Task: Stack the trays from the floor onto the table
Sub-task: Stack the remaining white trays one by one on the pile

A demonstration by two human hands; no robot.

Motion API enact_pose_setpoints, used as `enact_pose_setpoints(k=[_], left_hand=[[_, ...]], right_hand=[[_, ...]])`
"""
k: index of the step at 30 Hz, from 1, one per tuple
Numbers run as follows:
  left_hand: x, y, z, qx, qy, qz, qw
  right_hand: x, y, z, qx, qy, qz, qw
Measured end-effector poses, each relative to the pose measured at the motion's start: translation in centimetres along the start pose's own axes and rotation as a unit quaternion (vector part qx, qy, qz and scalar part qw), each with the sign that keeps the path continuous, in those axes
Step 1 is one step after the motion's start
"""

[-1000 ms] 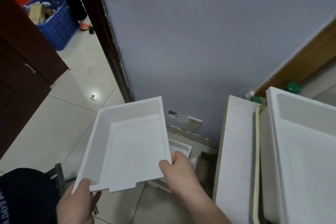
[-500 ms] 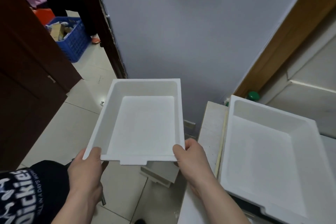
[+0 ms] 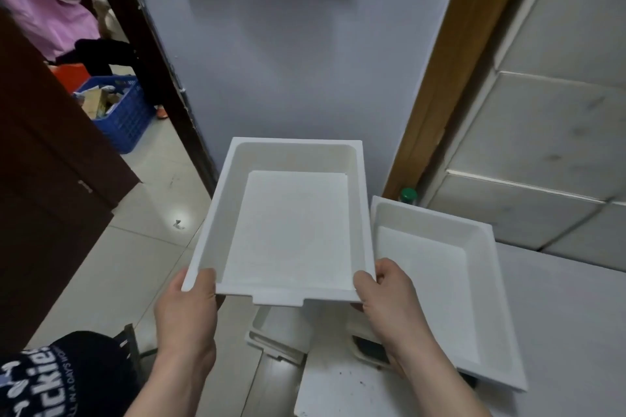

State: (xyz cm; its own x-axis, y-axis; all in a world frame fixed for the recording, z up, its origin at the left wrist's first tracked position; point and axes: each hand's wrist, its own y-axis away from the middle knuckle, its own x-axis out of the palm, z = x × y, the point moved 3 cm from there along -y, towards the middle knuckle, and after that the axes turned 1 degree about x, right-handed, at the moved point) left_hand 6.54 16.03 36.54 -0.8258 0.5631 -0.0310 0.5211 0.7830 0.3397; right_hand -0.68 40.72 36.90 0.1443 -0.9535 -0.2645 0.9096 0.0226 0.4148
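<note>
You hold the white tray (image 3: 288, 223) in mid-air, left of the bench (image 3: 559, 298); left hand (image 3: 184, 311) and right hand (image 3: 389, 301) clamp its near corners, thumbs over the rim. Tray empty, shallow, level. Second tray (image 3: 440, 281) sits on the bench; more trays (image 3: 277, 335) on the floor below.

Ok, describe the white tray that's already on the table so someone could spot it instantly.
Start at the white table on the right, beside the wooden door frame. The shallow white rectangular plastic tray lies on it, empty, with nobody touching it. A similar white tray is held in the air by the left hand and right hand.
</note>
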Motion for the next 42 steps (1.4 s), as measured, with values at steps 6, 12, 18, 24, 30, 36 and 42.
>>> enact_pose_setpoints(k=[6,12,18,24,30,36,42], left_hand=[[5.4,3.8,1.1,0.004,-0.023,0.068,0.997],[9.9,7.7,2.7,-0.011,-0.06,0.147,0.987],[13.1,11.2,3.5,-0.027,-0.076,0.21,0.974],[14.3,11.9,4.8,-0.034,-0.099,0.231,0.967],[14.2,11.6,5.8,-0.035,-0.112,0.225,0.967],[14.0,11.0,6.5,-0.041,-0.13,0.222,0.966],[13.6,11.7,6.3,-0.014,-0.144,0.229,0.962]], right_hand=[[-7.1,1.6,-1.6,0.027,-0.007,-0.064,0.998],[-13.3,2.6,-4.3,0.055,-0.025,-0.119,0.991],[-17.4,3.4,-5.9,0.062,-0.051,-0.187,0.979],[-18.8,3.6,-7.1,0.09,-0.059,-0.196,0.975],[-18.8,3.0,-8.0,0.102,-0.05,-0.192,0.975],[-18.4,2.8,-8.5,0.108,-0.037,-0.181,0.977],[-18.5,3.4,-8.7,0.114,-0.017,-0.195,0.974]])
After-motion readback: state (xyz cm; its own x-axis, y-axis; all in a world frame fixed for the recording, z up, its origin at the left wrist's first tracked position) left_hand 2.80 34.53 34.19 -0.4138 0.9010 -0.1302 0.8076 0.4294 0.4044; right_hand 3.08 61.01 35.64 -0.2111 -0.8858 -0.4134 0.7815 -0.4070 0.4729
